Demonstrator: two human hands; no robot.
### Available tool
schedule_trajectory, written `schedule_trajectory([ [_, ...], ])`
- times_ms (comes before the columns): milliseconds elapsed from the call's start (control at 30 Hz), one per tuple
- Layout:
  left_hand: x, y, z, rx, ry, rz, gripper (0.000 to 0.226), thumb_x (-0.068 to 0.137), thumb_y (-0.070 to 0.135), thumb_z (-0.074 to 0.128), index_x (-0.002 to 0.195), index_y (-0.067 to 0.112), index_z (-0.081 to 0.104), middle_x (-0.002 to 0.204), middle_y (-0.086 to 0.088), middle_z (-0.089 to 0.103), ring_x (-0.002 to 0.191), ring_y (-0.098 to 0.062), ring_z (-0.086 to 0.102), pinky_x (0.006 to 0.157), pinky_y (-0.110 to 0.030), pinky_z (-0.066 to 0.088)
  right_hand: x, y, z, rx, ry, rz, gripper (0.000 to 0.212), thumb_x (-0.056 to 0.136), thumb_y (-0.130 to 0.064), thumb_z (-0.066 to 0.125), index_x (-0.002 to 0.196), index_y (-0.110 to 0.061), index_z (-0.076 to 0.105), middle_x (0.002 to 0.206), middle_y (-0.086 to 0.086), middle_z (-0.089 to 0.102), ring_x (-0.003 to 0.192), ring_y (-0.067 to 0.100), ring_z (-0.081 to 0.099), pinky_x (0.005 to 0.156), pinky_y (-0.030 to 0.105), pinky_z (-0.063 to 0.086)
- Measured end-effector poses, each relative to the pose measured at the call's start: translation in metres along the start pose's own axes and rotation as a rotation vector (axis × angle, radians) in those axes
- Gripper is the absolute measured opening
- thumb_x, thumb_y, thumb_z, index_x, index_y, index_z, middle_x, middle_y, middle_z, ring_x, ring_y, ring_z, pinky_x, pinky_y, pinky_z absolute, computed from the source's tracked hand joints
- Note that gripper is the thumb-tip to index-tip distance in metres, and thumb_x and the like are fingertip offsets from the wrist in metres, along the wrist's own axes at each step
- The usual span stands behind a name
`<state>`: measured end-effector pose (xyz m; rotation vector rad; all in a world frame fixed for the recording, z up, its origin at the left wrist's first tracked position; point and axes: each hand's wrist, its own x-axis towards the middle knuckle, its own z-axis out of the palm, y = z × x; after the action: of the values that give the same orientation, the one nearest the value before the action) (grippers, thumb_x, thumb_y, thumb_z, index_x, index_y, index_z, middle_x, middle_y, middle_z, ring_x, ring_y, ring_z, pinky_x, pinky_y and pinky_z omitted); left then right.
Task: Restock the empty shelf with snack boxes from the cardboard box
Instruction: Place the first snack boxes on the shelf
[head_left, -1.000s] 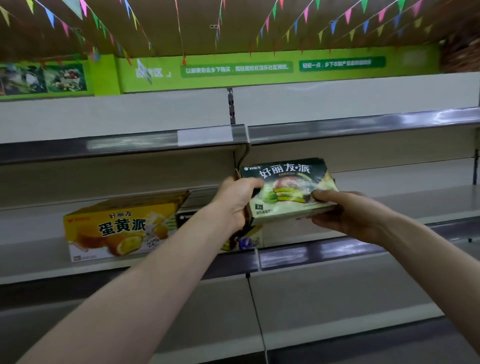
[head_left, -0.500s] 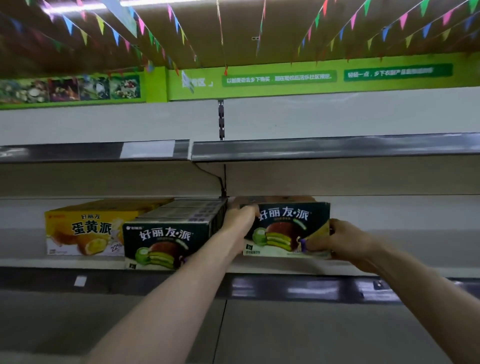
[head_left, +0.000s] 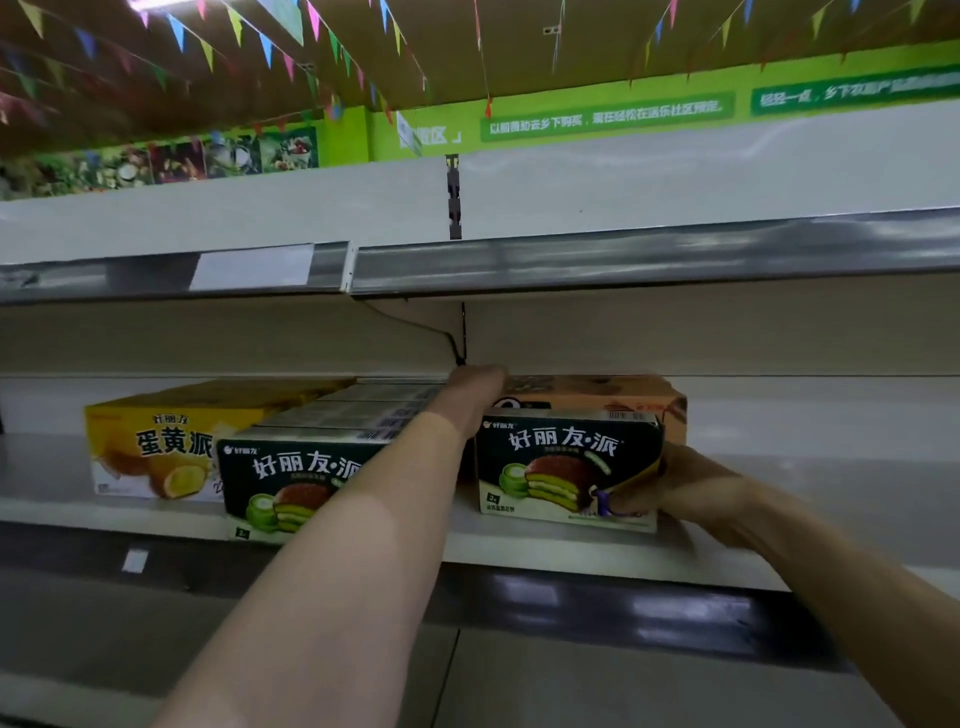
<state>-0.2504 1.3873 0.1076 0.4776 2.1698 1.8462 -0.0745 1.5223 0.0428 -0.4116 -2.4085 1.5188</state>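
– Grip, right hand (head_left: 691, 486): fingers curled round the lower right corner of the green box (head_left: 566, 462). Left?
– Left hand (head_left: 475, 395): at that box's upper left rear edge. Fingers blurred; cannot tell how they lie.
– Location of item?
– Centre of frame, standing on the shelf (head_left: 519, 553), face outward, just in front of an orange box (head_left: 623, 397).
– Stock already placed?
– Left of centre: green row (head_left: 296, 478), several deep. Far left: yellow box (head_left: 156, 441).
– Outstanding?
– Shelf surface shows bare at right of frame. Cardboard box out of view, so the remaining count is unknown. Judged: restock at an early stage, this item all but set down.
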Motion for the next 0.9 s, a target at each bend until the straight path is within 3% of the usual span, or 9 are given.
schedule_trajectory([
  [100, 0.019, 0.003, 0.001, 0.098, -0.01, -0.006, 0.026, 0.094, 0.024, 0.056, 0.106, 0.001, 0.063, 0.107, -0.019, 0.07, 0.08, -0.027, 0.065, 0.082, -0.039, 0.054, 0.01, 0.0, -0.001, -0.029, -0.021, 0.004, 0.054, 0.065, -0.005, 0.085, 0.112, -0.023, 0.065, 0.108, 0.001, 0.071, 0.108, 0.021, 0.063, 0.102, 0.044, 0.046],
  [233, 0.037, 0.008, 0.0, 0.201, -0.082, -0.058, 0.028, 0.097, 0.029, 0.051, 0.087, 0.004, 0.06, 0.1, -0.017, 0.067, 0.074, -0.025, 0.058, 0.085, -0.035, 0.047, 0.015, -0.001, -0.003, -0.041, -0.023, 0.024, 0.044, 0.069, 0.003, 0.079, 0.104, -0.02, 0.065, 0.103, 0.002, 0.072, 0.101, 0.019, 0.064, 0.098, 0.036, 0.048],
  [333, 0.05, 0.005, 0.0, 0.211, -0.121, -0.079, 0.029, 0.098, 0.026, 0.051, 0.077, 0.007, 0.055, 0.08, -0.011, 0.059, 0.063, -0.019, 0.053, 0.07, -0.025, 0.046, 0.017, -0.001, -0.003, -0.036, -0.016, 0.027, 0.043, 0.07, 0.005, 0.078, 0.103, -0.02, 0.065, 0.103, 0.004, 0.071, 0.101, 0.019, 0.063, 0.094, 0.033, 0.049],
  [433, 0.061, 0.0, 0.004, 0.198, -0.141, -0.029, 0.024, 0.098, 0.011, 0.05, 0.074, 0.013, 0.047, 0.077, -0.003, 0.049, 0.063, -0.012, 0.048, 0.038, -0.011, 0.041, 0.018, -0.002, -0.004, -0.032, -0.012, 0.032, 0.044, 0.071, 0.007, 0.076, 0.102, -0.021, 0.064, 0.102, 0.003, 0.071, 0.099, 0.019, 0.064, 0.092, 0.032, 0.049],
  [467, 0.062, 0.0, 0.005, 0.203, -0.149, -0.022, 0.024, 0.098, 0.01, 0.05, 0.075, 0.013, 0.047, 0.078, -0.002, 0.05, 0.064, -0.011, 0.048, 0.036, -0.01, 0.041, 0.017, -0.002, -0.005, -0.03, -0.007, 0.034, 0.046, 0.07, 0.009, 0.075, 0.102, -0.022, 0.064, 0.101, 0.003, 0.071, 0.099, 0.019, 0.063, 0.094, 0.033, 0.049],
  [533, 0.06, 0.001, 0.011, 0.19, -0.208, -0.051, 0.019, 0.098, 0.014, 0.052, 0.08, 0.01, 0.052, 0.09, -0.009, 0.061, 0.074, -0.017, 0.056, 0.062, -0.014, 0.055, 0.014, -0.002, -0.008, -0.015, 0.001, 0.036, 0.048, 0.07, 0.011, 0.074, 0.103, -0.02, 0.063, 0.103, 0.004, 0.071, 0.1, 0.019, 0.063, 0.095, 0.034, 0.048],
  [600, 0.05, 0.004, 0.022, 0.197, -0.304, -0.129, 0.019, 0.097, 0.021, 0.055, 0.086, 0.005, 0.059, 0.101, -0.016, 0.066, 0.083, -0.026, 0.06, 0.095, -0.035, 0.052, 0.009, 0.0, -0.015, 0.017, 0.021, 0.038, 0.05, 0.069, 0.015, 0.072, 0.106, -0.017, 0.063, 0.103, 0.005, 0.07, 0.101, 0.02, 0.063, 0.094, 0.034, 0.049],
  [767, 0.038, 0.013, 0.066, 0.177, -0.426, -0.146, 0.018, 0.096, 0.015, 0.055, 0.083, 0.004, 0.059, 0.077, -0.011, 0.062, 0.064, -0.021, 0.057, 0.065, -0.032, 0.05, -0.009, 0.011, -0.046, 0.062, 0.091, 0.073, 0.051, 0.067, 0.019, 0.07, 0.105, -0.014, 0.062, 0.108, 0.011, 0.068, 0.109, 0.027, 0.06, 0.102, 0.042, 0.045],
  [900, 0.033, 0.019, 0.095, 0.223, -0.48, -0.142, 0.018, 0.096, 0.015, 0.054, 0.082, 0.004, 0.057, 0.075, -0.011, 0.061, 0.064, -0.021, 0.057, 0.065, -0.032, 0.048, -0.02, 0.021, -0.067, 0.061, 0.146, 0.106, 0.051, 0.067, 0.02, 0.068, 0.104, -0.014, 0.062, 0.113, 0.012, 0.067, 0.113, 0.028, 0.057, 0.108, 0.048, 0.039],
])
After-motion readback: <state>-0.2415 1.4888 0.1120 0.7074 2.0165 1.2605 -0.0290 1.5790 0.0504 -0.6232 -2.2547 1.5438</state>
